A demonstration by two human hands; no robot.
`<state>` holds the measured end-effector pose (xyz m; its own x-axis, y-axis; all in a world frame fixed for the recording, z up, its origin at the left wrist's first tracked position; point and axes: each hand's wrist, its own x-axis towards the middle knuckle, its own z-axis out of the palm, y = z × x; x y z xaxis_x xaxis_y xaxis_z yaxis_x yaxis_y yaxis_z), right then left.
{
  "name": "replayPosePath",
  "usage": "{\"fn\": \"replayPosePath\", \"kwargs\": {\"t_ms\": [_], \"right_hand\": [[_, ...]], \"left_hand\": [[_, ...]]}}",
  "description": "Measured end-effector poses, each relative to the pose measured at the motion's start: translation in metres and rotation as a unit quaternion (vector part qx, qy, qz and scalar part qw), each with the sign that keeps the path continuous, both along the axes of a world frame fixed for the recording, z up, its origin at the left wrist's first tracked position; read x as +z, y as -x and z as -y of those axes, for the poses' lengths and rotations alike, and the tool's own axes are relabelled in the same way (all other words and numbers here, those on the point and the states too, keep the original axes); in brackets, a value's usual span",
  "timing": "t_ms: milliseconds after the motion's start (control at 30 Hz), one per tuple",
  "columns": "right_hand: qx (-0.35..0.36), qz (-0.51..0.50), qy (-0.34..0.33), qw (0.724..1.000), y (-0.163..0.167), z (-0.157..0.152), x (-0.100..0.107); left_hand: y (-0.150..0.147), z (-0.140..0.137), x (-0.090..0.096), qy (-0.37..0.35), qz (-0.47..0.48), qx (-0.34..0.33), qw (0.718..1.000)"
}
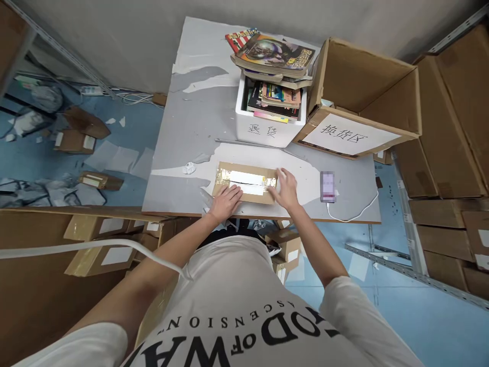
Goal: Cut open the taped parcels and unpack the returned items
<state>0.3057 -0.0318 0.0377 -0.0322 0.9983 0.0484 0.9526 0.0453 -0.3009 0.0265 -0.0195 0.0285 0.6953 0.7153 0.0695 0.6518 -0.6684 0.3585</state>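
Note:
A small cardboard box (250, 196) lies flat near the table's front edge. Clear tape wraps both its ends, and a white label (244, 178) on top is parted along a dark lengthwise line. My left hand (226, 201) rests on the box's near left part with fingers stretched out. At the right end, my right hand (286, 189) grips the box, thumb on the near side and fingers around the far corner. A crumpled bit of white paper (189, 168) lies left of the box.
Behind stand a white bin (267, 130) heaped with books (273, 56) and a large open carton (367, 76). A phone (327, 186) with a white cable lies at right. Below left, a big carton (34, 285) holds several small boxes. Shelves of boxes (439, 239) stand right.

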Motion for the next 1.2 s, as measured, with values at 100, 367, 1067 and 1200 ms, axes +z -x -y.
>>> {"fn": "replayPosePath", "kwargs": {"t_ms": [100,367,1067,1200], "right_hand": [[0.150,0.061,0.051,0.985,0.027,-0.031,0.018],[0.188,0.138,0.101,0.967,0.043,-0.056,0.036],[0.205,0.096,0.136,0.965,0.067,-0.013,0.061],[0.148,0.116,0.157,0.970,0.082,0.005,0.066]], "left_hand": [[-0.002,-0.002,-0.003,0.009,-0.001,-0.001,1.000],[-0.002,-0.001,-0.004,0.013,0.009,0.005,1.000],[0.057,-0.095,0.030,0.056,-0.059,-0.084,0.993],[0.064,-0.107,0.017,0.044,0.011,-0.128,0.991]]}}
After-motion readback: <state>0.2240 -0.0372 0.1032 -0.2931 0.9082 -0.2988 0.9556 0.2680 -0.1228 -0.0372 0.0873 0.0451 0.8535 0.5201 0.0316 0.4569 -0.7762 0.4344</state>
